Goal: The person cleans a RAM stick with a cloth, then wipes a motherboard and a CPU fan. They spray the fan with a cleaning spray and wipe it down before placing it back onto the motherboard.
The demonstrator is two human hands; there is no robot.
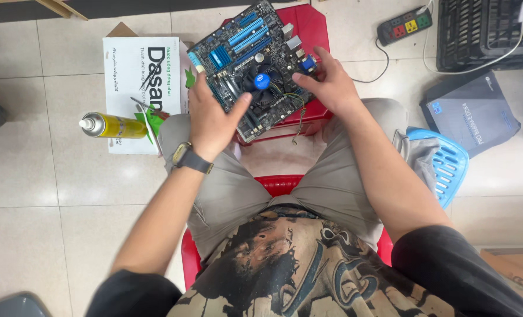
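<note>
Tiled floor, pale and glossy; person seated on a red stool [282, 185], looking down at the lap. Motherboard [251, 67] rests tilted on a second red stool [305, 26] in front of the knees. Left hand [211, 117] grips the board's near-left edge, fingers curled over it, thumb lying toward the round cooler fan [262, 82], apparently to steady the board. Right hand [326, 82] clasps the right edge, fingertips on the rear ports, holding it from the opposite side. Beyond the left fingers: yellow spray can [111, 125] lying on a white cardboard box [141, 70]. Past the right fingers: power strip [405, 24], dark flat box [470, 111].
</note>
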